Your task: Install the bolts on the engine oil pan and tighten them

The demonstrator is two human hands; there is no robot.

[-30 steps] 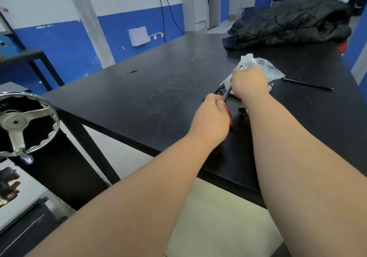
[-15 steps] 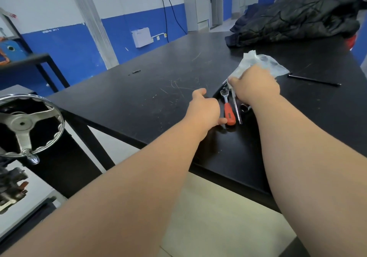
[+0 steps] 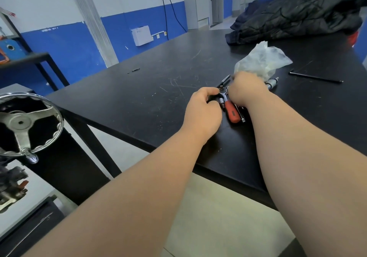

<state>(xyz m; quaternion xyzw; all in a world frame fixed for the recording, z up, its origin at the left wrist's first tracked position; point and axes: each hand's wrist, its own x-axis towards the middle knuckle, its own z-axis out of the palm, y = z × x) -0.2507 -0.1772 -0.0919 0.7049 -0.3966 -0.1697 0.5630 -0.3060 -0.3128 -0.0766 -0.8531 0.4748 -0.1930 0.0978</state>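
ratchet wrench | red handle, chrome head | flat on black table

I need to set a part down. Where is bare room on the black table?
Bare: the stretch of the black table left of the left hand, from the small black bit to the near edge; the far middle, before the black padded jacket. Crowded: around the right hand, the orange-handled ratchet, the clear plastic bag, the thin black rod.
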